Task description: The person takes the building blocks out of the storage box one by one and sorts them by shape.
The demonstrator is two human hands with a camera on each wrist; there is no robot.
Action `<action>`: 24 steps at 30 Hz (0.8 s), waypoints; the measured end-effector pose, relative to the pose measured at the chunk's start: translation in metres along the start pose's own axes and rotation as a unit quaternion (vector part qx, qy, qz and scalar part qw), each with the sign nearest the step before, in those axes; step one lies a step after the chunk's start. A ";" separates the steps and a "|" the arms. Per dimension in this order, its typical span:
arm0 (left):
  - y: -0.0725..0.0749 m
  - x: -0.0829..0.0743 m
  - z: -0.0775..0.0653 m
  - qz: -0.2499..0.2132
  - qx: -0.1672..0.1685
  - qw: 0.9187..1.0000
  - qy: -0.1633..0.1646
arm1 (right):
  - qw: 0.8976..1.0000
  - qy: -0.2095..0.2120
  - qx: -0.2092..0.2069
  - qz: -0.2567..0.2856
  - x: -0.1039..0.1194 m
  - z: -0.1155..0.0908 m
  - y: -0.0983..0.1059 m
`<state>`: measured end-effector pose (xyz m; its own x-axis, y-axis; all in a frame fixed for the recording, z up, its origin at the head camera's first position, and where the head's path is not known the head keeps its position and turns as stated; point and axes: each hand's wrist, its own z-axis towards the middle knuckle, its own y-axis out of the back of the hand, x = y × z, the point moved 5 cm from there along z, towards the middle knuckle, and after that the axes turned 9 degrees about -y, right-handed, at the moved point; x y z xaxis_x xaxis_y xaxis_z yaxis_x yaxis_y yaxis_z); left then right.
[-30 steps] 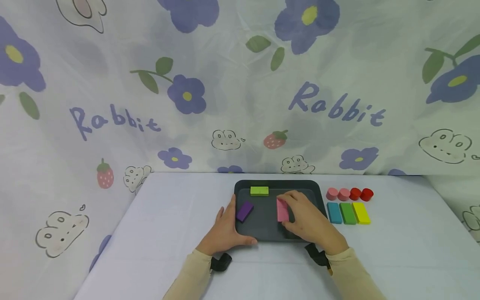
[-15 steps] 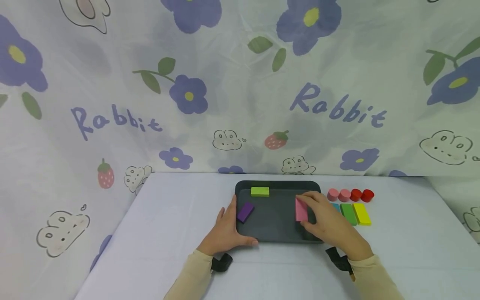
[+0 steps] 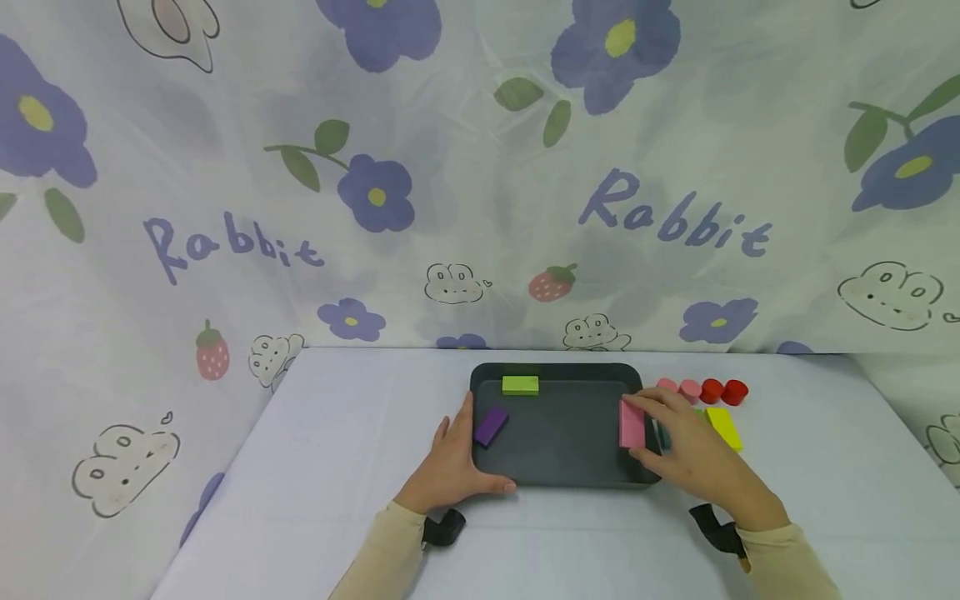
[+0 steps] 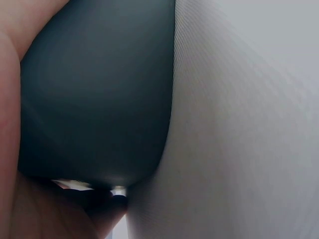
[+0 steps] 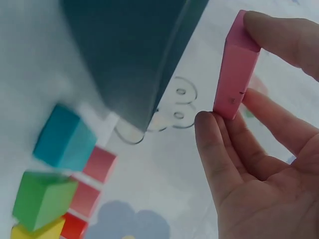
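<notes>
A pink rectangular block [image 3: 632,422] is pinched between the thumb and fingers of my right hand [image 3: 693,450], over the right side of a dark grey tray [image 3: 562,482]. The right wrist view shows the pink block [image 5: 236,69] held near its two ends, with the tray's wall [image 5: 134,64] beside it. My left hand [image 3: 447,467] rests against the tray's front left corner, fingers along the left side and thumb along the front edge. Inside the tray lie a purple block [image 3: 491,426] at the left and a lime green block [image 3: 521,385] at the back.
Right of the tray stand pink cylinders [image 3: 690,391] and red cylinders [image 3: 735,392] in a row. In front of them lie a yellow block [image 3: 723,428], a green block [image 5: 44,199] and a blue block [image 5: 65,138], partly behind my right hand in the head view. A patterned cloth [image 3: 480,167] hangs behind the table.
My right hand has carried the pink block rightward, from right of the tray's middle to its right side. It now covers more of the blue and green blocks. My left hand stays put.
</notes>
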<state>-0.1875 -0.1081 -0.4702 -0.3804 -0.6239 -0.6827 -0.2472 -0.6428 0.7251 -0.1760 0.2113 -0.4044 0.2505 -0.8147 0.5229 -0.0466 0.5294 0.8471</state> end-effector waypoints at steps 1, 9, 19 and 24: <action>0.000 0.000 0.000 0.001 0.000 1.000 -0.001 | 1.000 -0.001 -0.003 0.002 -0.003 -0.001 0.002; 0.001 0.000 -0.001 0.010 -0.001 1.000 -0.002 | 1.000 0.001 -0.020 0.002 -0.025 -0.009 0.011; -0.001 0.002 -0.001 0.012 0.006 1.000 0.003 | 0.999 0.003 -0.034 -0.011 -0.045 -0.018 0.024; -0.001 0.003 0.000 0.014 0.005 1.000 0.005 | 0.999 -0.024 -0.015 -0.024 -0.059 -0.020 0.026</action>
<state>-0.1880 -0.1095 -0.4732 -0.3781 -0.6463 -0.6628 -0.2460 -0.6201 0.7450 -0.1729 0.2775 -0.4146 0.2047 -0.8491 0.4870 -0.0068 0.4963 0.8681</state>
